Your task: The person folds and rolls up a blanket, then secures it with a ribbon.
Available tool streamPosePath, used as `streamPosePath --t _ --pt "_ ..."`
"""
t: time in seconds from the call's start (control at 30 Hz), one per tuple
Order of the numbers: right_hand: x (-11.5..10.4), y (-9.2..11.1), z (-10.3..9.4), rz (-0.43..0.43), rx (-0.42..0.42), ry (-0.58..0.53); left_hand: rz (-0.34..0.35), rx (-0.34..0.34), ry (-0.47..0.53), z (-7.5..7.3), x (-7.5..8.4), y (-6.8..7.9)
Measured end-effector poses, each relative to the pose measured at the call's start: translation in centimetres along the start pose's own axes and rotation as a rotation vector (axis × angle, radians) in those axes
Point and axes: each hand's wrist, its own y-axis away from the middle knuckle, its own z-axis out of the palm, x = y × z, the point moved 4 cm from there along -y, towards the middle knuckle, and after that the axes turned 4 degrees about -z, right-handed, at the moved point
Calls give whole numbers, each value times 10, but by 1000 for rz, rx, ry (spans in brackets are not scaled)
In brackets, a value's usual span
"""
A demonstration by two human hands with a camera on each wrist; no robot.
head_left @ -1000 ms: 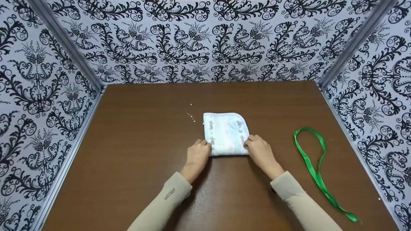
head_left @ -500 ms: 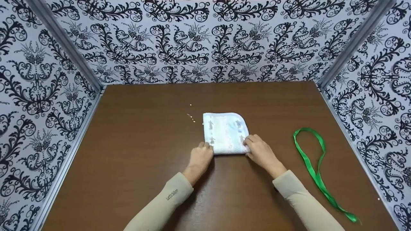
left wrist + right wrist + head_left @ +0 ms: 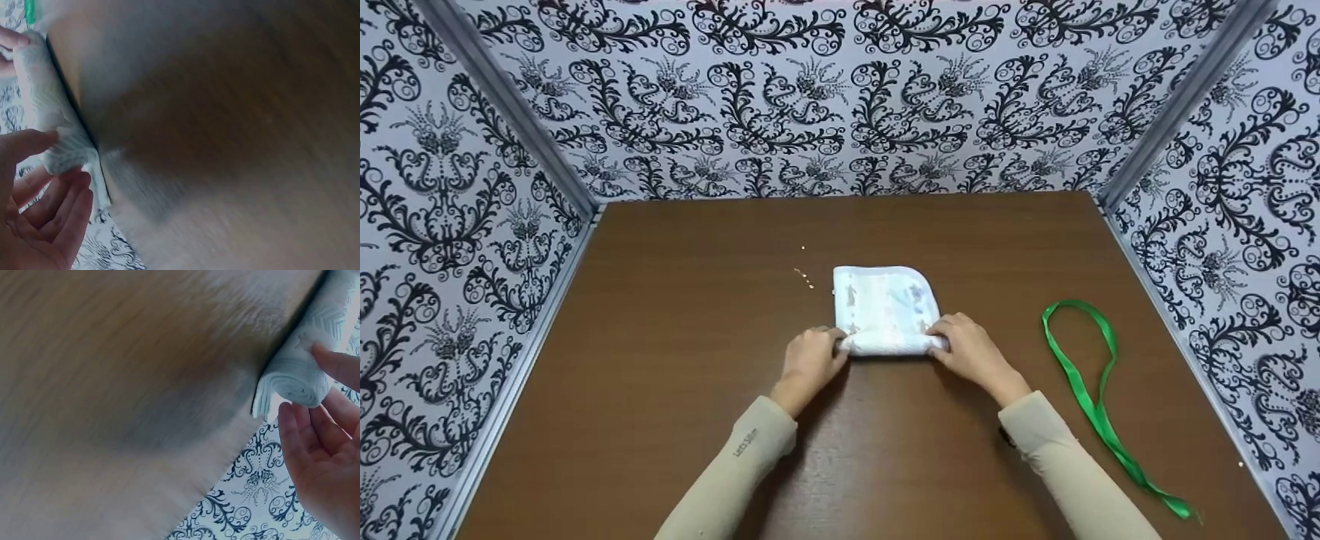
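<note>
A pale, folded towel (image 3: 883,300) with faint grey and blue prints lies mid-table in the head view, its near edge rolled up. My left hand (image 3: 808,361) holds the left end of that roll. In the left wrist view, the left thumb lies on top of the towel roll (image 3: 48,95) and the fingers curl beneath its end. On the other side my right hand (image 3: 973,354) pinches the right end. The right wrist view shows the towel's spiral layers (image 3: 298,388) at the roll's end, between thumb and fingers. The far part of the towel is flat.
A looped green ribbon (image 3: 1099,412) lies on the brown table (image 3: 682,300) to the right of the right arm. Small pale specks (image 3: 805,279) are left of the towel. Patterned walls (image 3: 840,97) with grey metal edges enclose the table's back and sides.
The towel's near edge has been rolled up into a thicker roll, away from me. My left hand has shifted its hold, its thumb now showing at the roll's end; the right hand stays nearly in place.
</note>
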Motion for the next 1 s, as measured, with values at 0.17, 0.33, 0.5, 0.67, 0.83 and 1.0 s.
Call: streamPosePath --t 0.17,0.33,0.5,0.67,0.83,1.0 --pt "1 4 -1 49 -60 -89 -86 -107 133 0 -9 2" --pt "4 8 0 109 -95 -189 -240 -199 241 0 -15 2" --pt "9 5 1 207 -46 -232 -315 -209 266 -2 -14 -6" --pt "13 0 0 247 0 -216 -325 -220 227 -6 -10 -14" --pt "9 -6 -1 193 58 -140 -261 -168 130 -9 -3 -17" --pt "-1 -7 -1 59 128 -36 -117 -27 16 -8 8 -13"
